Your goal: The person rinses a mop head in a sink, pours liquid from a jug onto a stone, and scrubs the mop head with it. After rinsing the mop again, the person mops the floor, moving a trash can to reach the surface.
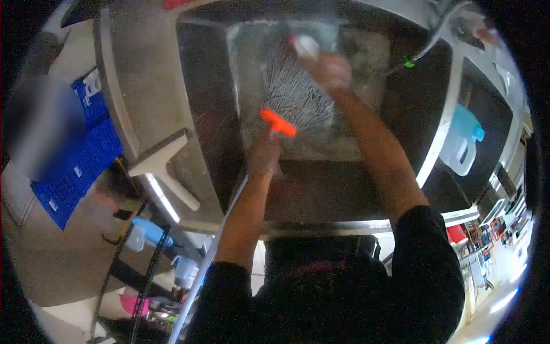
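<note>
My left hand [264, 153] is closed around a long pale pole [209, 258], just below its bright orange T-shaped head [278, 122]. Beyond that head, grey-white strands [295, 89] like those of a string mop fan out over the sink bottom [358, 74]. Farther out, my right hand [331, 71] grips a white object with a pink end [306, 47]; motion blurs it, and I cannot tell its kind. It is held over the far end of the strands.
A pale T-shaped squeegee [166, 167] lies on the ledge left of the sink. On the right stand a light blue jug [461, 140] and a tap hose with a green clip [409, 61]. At left are a blue cloth [86, 166], a blurred person and a dark rack [123, 269].
</note>
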{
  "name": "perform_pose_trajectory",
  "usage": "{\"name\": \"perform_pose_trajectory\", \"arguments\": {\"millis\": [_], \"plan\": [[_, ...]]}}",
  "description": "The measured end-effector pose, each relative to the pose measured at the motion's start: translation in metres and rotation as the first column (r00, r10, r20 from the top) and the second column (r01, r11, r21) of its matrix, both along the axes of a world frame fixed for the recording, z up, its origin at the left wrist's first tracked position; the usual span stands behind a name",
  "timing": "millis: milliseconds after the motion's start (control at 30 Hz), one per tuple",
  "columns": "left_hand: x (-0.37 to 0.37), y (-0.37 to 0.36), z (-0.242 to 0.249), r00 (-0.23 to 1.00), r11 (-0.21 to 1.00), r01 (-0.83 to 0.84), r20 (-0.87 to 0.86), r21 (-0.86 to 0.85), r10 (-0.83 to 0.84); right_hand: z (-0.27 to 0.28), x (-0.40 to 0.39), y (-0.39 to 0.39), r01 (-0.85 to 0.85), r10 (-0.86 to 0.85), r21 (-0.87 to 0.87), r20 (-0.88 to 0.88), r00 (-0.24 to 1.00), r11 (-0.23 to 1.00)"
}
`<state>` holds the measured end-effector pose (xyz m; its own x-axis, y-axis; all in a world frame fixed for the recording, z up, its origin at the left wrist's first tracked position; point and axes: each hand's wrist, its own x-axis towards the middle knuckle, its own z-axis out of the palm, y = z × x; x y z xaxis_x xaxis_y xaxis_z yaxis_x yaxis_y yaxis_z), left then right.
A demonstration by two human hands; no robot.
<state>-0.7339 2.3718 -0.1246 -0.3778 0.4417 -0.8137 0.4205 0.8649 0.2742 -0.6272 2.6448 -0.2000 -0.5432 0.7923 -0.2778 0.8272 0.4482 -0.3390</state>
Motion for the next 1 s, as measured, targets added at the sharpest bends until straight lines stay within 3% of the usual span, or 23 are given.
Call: {"name": "perform_pose_trajectory", "arguments": {"millis": [33,67,100,133,167,233,267,333,400,433,467,500,533,567,600,667,700,767,833,867,1000], "plan": [[0.001,-0.003,0.006,1.000,0.997,-0.008,0.004,-0.079,0.009,-0.022,0.035,-0.028,0.069,-0.068,-0.037,0.029,0.997,0.997],[-0.004,-0.008,0.006,1.000,0.998,-0.013,-0.002,-0.062,0.013,-0.020,0.073,-0.059,0.000,-0.018,0.080,0.227,0.974,0.997],[-0.014,-0.015,0.003,0.956,0.980,-0.159,0.227,-0.121,0.184,0.067,0.074,-0.065,0.101,-0.046,-0.186,0.278,0.959,0.977],[-0.024,-0.015,0.005,0.834,0.939,-0.275,0.435,-0.205,0.340,0.093,0.102,-0.086,0.207,-0.128,-0.294,0.266,0.955,0.933],[-0.029,-0.008,0.017,0.840,0.946,-0.273,0.436,-0.176,0.323,0.090,0.141,-0.110,0.208,-0.128,-0.238,0.314,0.941,0.949],[-0.036,0.004,0.050,0.968,0.976,0.094,0.247,-0.197,-0.044,0.157,0.163,-0.135,0.390,-0.229,-0.269,0.479,0.847,0.881],[-0.042,0.009,0.060,0.969,0.979,0.101,0.240,-0.177,-0.057,0.165,0.180,-0.147,0.396,-0.246,-0.253,0.470,0.848,0.883],[-0.053,0.021,0.077,0.878,0.977,0.167,0.470,-0.132,-0.087,0.169,0.223,-0.167,0.562,-0.411,-0.357,0.417,0.811,0.747],[-0.070,0.048,0.111,0.788,0.991,0.028,0.613,-0.132,0.059,0.238,0.211,-0.156,0.598,-0.469,-0.418,0.376,0.799,0.684],[-0.069,0.064,0.140,0.863,0.998,0.043,0.504,-0.046,-0.015,0.267,0.207,-0.153,0.622,-0.519,-0.488,0.346,0.782,0.612],[-0.067,0.082,0.191,0.881,0.998,0.056,0.471,-0.007,-0.046,0.237,0.233,-0.170,0.565,-0.580,-0.504,0.146,0.801,0.653],[-0.063,0.100,0.219,0.931,0.989,0.144,0.341,-0.015,-0.130,0.243,0.238,-0.169,0.563,-0.584,-0.495,0.130,0.801,0.662],[-0.062,0.113,0.247,0.910,0.934,0.356,0.216,0.031,-0.354,0.251,0.236,-0.167,0.550,-0.542,-0.481,0.172,0.823,0.682],[-0.062,0.126,0.269,0.828,0.832,0.553,0.075,0.045,-0.555,0.262,0.231,-0.166,0.536,-0.500,-0.469,0.211,0.840,0.702],[-0.065,0.140,0.281,0.828,0.829,0.556,0.052,0.055,-0.559,0.305,0.214,-0.161,0.607,-0.599,-0.553,0.225,0.768,0.571],[-0.070,0.154,0.305,0.565,0.570,0.821,-0.109,-0.019,-0.818,0.296,0.217,-0.170,0.586,-0.616,-0.518,0.137,0.776,0.623],[-0.068,0.150,0.317,0.564,0.569,0.822,-0.116,-0.021,-0.818,0.291,0.223,-0.177,0.569,-0.614,-0.478,0.076,0.786,0.669],[-0.067,0.151,0.344,0.494,0.540,0.839,-0.333,-0.059,-0.803,0.311,0.217,-0.177,0.540,-0.584,-0.433,0.038,0.811,0.722],[-0.072,0.146,0.362,0.437,0.520,0.846,-0.411,-0.112,-0.800,0.297,0.216,-0.184,0.556,-0.569,-0.325,0.064,0.820,0.765],[-0.074,0.139,0.371,0.426,0.518,0.848,-0.441,-0.110,-0.790,0.253,0.236,-0.188,0.380,-0.405,-0.259,-0.046,0.913,0.888],[-0.065,0.119,0.406,0.399,0.524,0.851,-0.602,-0.039,-0.692,0.238,0.220,-0.153,0.305,-0.329,-0.158,-0.162,0.930,0.939]]}}
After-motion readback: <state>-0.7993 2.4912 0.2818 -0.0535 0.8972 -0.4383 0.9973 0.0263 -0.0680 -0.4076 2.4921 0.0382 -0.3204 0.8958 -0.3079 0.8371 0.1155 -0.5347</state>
